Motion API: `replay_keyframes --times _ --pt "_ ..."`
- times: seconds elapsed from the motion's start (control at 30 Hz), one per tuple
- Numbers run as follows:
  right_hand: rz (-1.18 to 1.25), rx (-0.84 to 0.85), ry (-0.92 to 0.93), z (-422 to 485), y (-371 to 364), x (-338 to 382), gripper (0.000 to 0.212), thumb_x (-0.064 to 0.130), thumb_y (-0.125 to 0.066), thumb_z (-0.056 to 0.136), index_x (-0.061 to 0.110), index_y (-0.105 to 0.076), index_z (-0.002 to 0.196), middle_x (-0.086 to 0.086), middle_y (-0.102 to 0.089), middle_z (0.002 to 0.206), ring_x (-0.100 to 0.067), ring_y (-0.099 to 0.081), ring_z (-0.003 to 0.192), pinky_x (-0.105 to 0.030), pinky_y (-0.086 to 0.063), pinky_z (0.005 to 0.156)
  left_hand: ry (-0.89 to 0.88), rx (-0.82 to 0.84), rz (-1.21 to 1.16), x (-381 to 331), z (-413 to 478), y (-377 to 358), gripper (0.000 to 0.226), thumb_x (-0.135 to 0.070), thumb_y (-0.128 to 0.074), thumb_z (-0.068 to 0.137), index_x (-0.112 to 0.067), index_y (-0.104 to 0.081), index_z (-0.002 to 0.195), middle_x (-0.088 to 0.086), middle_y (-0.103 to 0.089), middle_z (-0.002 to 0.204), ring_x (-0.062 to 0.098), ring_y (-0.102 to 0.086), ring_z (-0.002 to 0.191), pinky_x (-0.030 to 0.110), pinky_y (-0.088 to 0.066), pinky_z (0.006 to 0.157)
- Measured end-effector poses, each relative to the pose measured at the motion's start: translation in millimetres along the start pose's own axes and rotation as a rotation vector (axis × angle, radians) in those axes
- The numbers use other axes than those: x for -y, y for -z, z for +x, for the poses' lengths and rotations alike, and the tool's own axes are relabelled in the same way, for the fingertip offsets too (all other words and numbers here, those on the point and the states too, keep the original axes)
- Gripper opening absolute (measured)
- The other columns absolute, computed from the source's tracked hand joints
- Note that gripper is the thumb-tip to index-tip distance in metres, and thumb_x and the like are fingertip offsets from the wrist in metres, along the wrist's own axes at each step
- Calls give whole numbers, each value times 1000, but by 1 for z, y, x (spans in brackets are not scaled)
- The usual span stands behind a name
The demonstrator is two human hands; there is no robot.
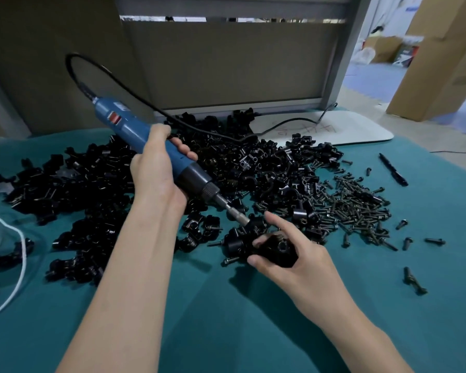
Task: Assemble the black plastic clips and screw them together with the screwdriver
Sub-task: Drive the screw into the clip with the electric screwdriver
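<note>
— Where's the clip?

— Lower centre of the frame. The clip assembly (279, 250) sits in the right hand (301, 267), fingers curled round it, forefinger raised.

— And the driver?

— The left hand (156, 170) grips the blue screwdriver (145, 138). Its bit slants down to the clip's upper left, probably onto a screw, though it's murky there. I'd say this is the screwing step, and next the bit must stay square.
</note>
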State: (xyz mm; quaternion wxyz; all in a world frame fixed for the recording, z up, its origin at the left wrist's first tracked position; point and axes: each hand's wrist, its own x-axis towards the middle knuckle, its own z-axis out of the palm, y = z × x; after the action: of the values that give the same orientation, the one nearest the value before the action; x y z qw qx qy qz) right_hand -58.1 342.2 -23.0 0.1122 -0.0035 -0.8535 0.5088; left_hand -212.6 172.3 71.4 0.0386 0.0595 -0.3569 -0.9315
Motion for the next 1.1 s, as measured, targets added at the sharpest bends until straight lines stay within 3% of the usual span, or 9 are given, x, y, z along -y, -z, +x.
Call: replay_keyframes --times 0.1,0.23,0.37,0.57,0.7,0.9,1.1 --pt "-122 -26 33 2 -3 -5 33 46 -79 85 63 -60 106 42 -63 105 10 -63 95 -5 -42 75 -2 22 36 9 -9 -6 16 -7 -65 88 -11 -51 81 -1 -55 59 9 -51 48 23 -47 47" --pt "-215 -90 131 1 -5 -4 15 49 -70 85 45 -68 100 24 -65 100 -3 -63 89 -12 -44 67 -1 78 87 22 -20 -15 17 -9 -66 87 -13 -53 78 -1 -55 59 10 -51 48 24 -47 48" --pt "-240 -122 162 2 -5 -2 9 55 -58 82 49 -58 90 19 -61 96 -8 -61 87 -19 -46 72 4 120 113 28 -25 -19 17 -9 -66 87 -14 -53 78 -1 -56 59 10 -51 47 23 -48 48" --pt "-320 -104 168 1 -5 -5 14 42 -66 85 44 -53 89 21 -59 78 -6 -57 75 -17 -43 62 -4 108 142 33 -27 -19 15 -9 -65 88 -13 -53 80 -2 -56 60 10 -51 48 24 -48 48" --pt "-390 -41 135 -1 -6 -6 13 48 -58 86 44 -46 88 22 -52 64 -4 -54 68 -17 -40 57 32 99 164 37 -26 -17 15 -10 -65 88 -13 -53 81 -2 -56 59 10 -51 47 23 -47 48" --pt "-425 19 43 1 -5 -4 9 48 -59 92 42 -54 96 18 -50 59 1 -54 66 -18 -41 58 34 127 162 39 -27 -15 15 -8 -64 88 -13 -52 80 -2 -55 61 9 -51 48 24 -47 47" --pt "-503 25 26 0 -5 1 14 50 -54 94 39 -55 103 19 -51 66 -4 -51 61 -19 -36 54 32 130 162 40 -28 -16 16 -8 -63 88 -13 -51 79 -3 -54 59 9 -50 47 24 -47 47"
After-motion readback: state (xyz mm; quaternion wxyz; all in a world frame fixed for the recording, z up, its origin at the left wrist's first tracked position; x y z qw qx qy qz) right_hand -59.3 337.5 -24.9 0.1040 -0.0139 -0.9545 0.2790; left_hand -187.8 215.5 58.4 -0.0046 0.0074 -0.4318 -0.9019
